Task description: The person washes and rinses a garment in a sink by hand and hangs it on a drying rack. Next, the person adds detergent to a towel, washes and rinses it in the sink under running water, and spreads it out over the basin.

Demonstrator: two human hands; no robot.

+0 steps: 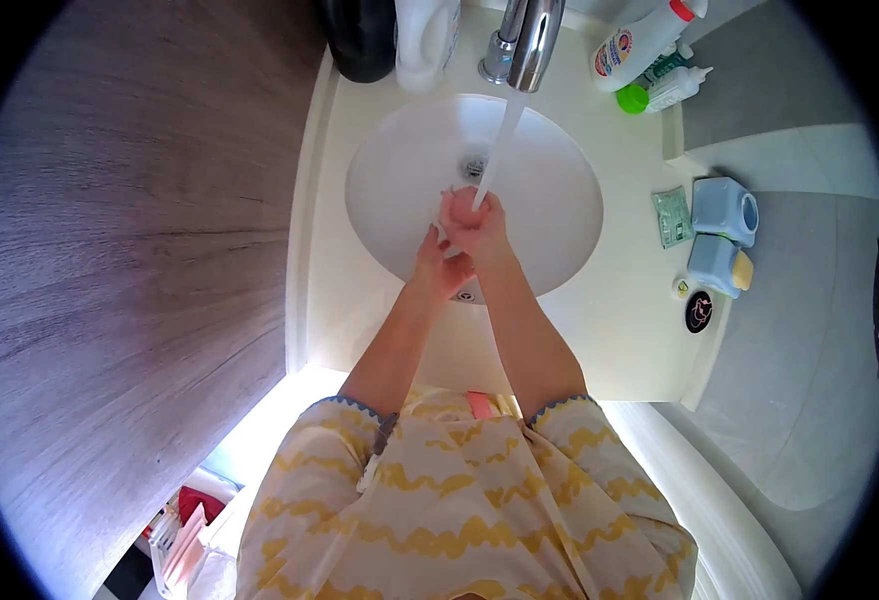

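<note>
Water runs from the chrome faucet (537,50) into the white oval sink (565,210). Under the stream, my right hand (480,235) has its fingers curled round a small, rounded pink thing (468,206), whose exact nature is hard to tell. My left hand (443,268) is just below and to the left, close beside the right one, with thumb and fingers apart and nothing visible in it. Behind both hands lies the metal drain (475,167).
Bottles stand at the back: a black one (362,40), a white one (422,45) and a red-capped one (640,45). On the right are a green sachet (673,217), blue containers (725,208) and a round black item (699,312). A wooden panel (130,230) rises at left.
</note>
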